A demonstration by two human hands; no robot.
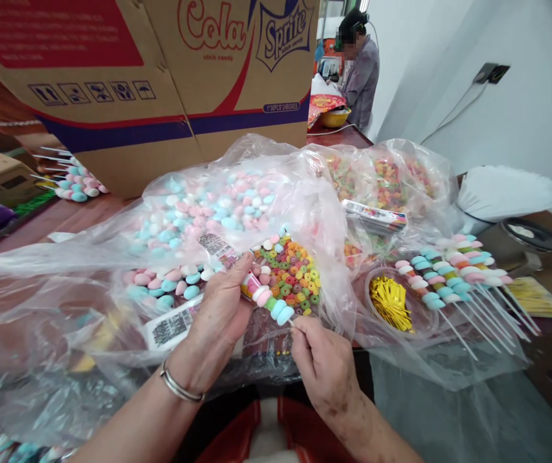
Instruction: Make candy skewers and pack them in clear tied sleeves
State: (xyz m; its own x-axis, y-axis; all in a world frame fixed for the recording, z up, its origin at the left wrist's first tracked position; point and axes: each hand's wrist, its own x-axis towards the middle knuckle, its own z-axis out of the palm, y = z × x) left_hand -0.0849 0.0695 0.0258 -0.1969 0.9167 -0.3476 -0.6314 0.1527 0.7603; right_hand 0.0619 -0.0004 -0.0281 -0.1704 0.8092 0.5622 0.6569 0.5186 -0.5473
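Near the table's [90, 215] front edge, the left hand [220, 308] grips a candy skewer [272, 304] and the right hand [324, 357] pinches its stick (a narrow gap from the twist-tie tub [423, 318]).

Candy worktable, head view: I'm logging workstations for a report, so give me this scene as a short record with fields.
Left hand: holds the upper part of a candy skewer
Right hand: pinches its lower end
Skewer colours: pink, white, green, blue
Just beyond: loose ring candies
Picture right: grouped skewers beside gold strips in a clear tub
Back: cardboard box printed Cola and Sprite
Background: another person
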